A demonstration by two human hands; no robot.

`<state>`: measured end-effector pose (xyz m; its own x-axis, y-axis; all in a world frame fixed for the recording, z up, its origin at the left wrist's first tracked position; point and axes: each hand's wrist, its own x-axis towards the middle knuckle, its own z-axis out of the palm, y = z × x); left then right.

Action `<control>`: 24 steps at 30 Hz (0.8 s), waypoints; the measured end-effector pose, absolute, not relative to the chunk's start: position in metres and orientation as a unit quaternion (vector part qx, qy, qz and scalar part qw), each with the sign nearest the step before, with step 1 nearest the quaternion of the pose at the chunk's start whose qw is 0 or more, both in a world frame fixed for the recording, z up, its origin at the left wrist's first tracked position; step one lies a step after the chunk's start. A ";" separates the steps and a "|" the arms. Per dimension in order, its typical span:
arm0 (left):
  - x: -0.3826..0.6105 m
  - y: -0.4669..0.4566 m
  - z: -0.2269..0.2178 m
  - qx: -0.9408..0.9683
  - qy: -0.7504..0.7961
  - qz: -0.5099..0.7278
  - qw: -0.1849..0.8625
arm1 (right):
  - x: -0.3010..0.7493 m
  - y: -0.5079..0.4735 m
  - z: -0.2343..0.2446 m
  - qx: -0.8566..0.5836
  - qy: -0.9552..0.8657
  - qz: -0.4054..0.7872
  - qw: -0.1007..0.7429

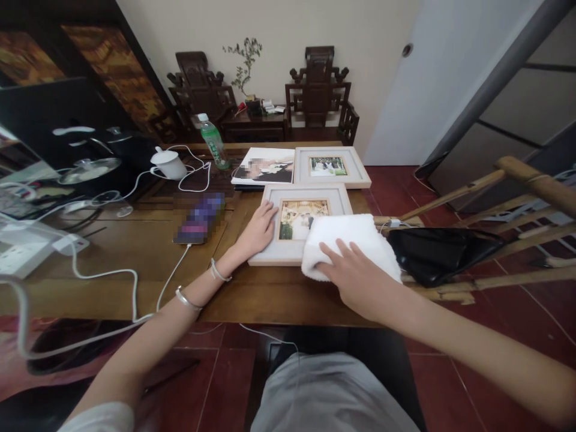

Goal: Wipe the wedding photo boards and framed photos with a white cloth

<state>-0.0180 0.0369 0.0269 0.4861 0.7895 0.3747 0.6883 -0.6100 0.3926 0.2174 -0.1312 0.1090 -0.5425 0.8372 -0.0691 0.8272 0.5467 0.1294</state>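
Observation:
A light wooden picture frame (265, 254) with a small photo in its middle lies flat near the table's front edge. My left hand (260, 233) grips its left side, fingers bent over the border. Against the frame's right part, a folded white towel (346, 240) is pressed by my right hand (355, 273), whose thumb is tucked into the fold. The towel hides the frame's lower right corner and part of the photo. Just behind lie a second picture frame (355, 168) and a photo album (265, 157) with a picture on its cover.
On the wooden table (225, 294) to the left are a phone (200, 219) on a charging cable, a lidded white cup (168, 164), a green-labelled bottle (213, 143), a power strip (27, 246) and loose cables. A black bag (445, 249) lies on a bamboo chair (486, 180) at right.

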 end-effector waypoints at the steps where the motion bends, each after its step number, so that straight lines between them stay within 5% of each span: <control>1: -0.018 0.037 0.027 0.857 0.431 0.266 0.094 | 0.217 -0.127 0.109 0.475 0.877 0.036 0.060; 14: -0.021 0.038 0.027 0.861 0.428 0.257 0.099 | 0.257 0.013 0.090 0.541 0.835 0.099 -0.003; 24: -0.018 0.036 0.029 0.865 0.427 0.248 0.089 | 0.225 -0.104 0.102 0.502 0.861 0.054 0.061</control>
<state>-0.0175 0.0355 0.0289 0.5135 0.7822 0.3528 0.6945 -0.6203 0.3645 0.2253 -0.1037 0.1018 -0.4896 0.8705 -0.0506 0.8575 0.4912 0.1533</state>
